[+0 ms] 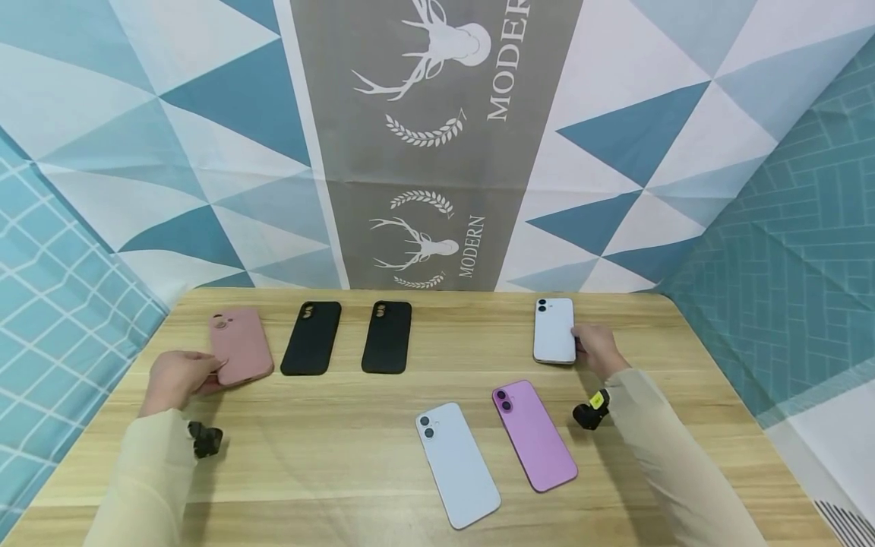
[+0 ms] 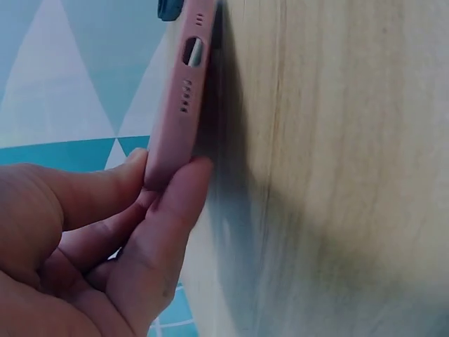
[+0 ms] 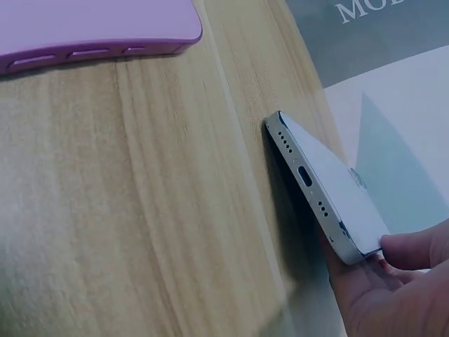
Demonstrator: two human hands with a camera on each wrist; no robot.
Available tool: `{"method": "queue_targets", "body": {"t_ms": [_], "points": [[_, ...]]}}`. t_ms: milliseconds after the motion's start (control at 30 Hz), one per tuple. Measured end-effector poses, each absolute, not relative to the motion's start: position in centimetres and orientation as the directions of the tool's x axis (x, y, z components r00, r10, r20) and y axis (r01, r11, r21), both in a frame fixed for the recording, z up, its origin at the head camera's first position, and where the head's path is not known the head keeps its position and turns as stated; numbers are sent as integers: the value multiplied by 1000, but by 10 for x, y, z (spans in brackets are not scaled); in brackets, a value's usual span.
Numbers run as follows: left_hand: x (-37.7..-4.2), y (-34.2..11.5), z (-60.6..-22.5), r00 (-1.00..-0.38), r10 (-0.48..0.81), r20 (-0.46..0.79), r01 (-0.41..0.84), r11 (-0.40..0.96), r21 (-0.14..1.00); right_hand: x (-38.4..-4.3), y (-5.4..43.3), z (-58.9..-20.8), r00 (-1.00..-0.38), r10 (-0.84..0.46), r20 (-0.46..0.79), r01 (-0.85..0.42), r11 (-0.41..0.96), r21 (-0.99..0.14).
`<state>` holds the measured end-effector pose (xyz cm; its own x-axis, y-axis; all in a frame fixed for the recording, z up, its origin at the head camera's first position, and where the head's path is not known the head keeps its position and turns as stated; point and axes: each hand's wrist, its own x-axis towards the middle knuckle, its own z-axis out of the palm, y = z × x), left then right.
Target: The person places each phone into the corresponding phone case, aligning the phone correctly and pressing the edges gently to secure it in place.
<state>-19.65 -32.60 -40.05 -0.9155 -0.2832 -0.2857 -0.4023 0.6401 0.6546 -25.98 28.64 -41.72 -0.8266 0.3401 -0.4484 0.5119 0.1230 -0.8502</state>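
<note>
At the far left of the table, my left hand (image 1: 179, 377) pinches a pink phone case (image 1: 239, 346) by its near left corner. The left wrist view shows the thumb on one face of the case (image 2: 181, 105) and fingers on the other, beside its port cut-out; that corner is off the wood. At the back right, my right hand (image 1: 598, 351) pinches a small white phone (image 1: 554, 330) at its right edge. In the right wrist view the white phone (image 3: 337, 189) is tilted, with a shadow under its port end and the thumb on its back.
Two black phone cases (image 1: 311, 339) (image 1: 386, 337) lie beside the pink one. Nearer the front are a larger white phone (image 1: 458, 465) and a purple phone (image 1: 535, 436). A patterned cloth wall (image 1: 424, 167) rises behind the wooden table (image 1: 307, 456).
</note>
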Motion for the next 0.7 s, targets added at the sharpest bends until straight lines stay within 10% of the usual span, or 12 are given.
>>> {"method": "queue_targets", "body": {"t_ms": [300, 700], "points": [[-196, -315, -401, -918, -190, -347, -394, 369, 842, -258, 286, -417, -834, 313, -455, 491, 45, -870], [-201, -274, -386, -948, -74, -308, -311, 408, 859, -258, 275, -412, -830, 303, -469, 502, 38, -864]]}}
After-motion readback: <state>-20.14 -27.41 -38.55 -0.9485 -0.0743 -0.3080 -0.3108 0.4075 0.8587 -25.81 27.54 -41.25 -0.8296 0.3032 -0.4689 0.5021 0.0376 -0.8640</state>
